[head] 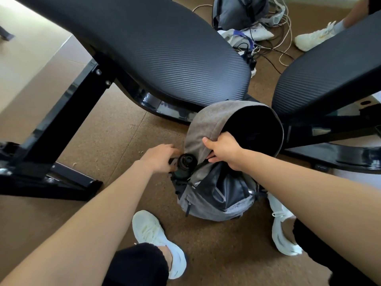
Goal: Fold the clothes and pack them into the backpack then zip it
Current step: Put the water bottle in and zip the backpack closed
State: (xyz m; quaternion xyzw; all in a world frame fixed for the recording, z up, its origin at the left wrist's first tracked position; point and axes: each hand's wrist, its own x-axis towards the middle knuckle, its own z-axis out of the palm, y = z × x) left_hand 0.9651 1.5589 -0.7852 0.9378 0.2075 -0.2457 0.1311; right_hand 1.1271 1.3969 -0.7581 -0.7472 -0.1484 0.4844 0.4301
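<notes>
The grey backpack (pixel 214 195) stood on the brown floor (pixel 123 131) between the person's white sneakers (pixel 156 240), just in front of the black frame of a padded bench (pixel 154 50). Its top flap was thrown open and the main compartment gaped dark; I could not tell whether any clothes lay inside, and no clothes showed anywhere near it.

The right hand (pixel 223 149) was clamped on the edge of the grey flap, thumb on the outside and fingers curled under the rim. The left hand (pixel 160 156) was down at the side pocket, fingers curled against the dark bottle (pixel 185 164) standing in it; whether it truly gripped the bottle or only steadied the bag there I could not make out.

It looked to me like the bag was being opened up or readied, with the zipping yet to come. To do this well, I would have kept the left hand bracing the bag low so it stayed upright, and drawn the flap with the right hand evenly, keeping the mouth wide and the fabric taut. Slack grey cloth near the rim could snag in the zip teeth later, and a tug too far sideways might tip the bag or knock the bottle loose.

A second grey bag (pixel 239 11) and a tangle of cables (pixel 268 46) lay beyond the bench.
</notes>
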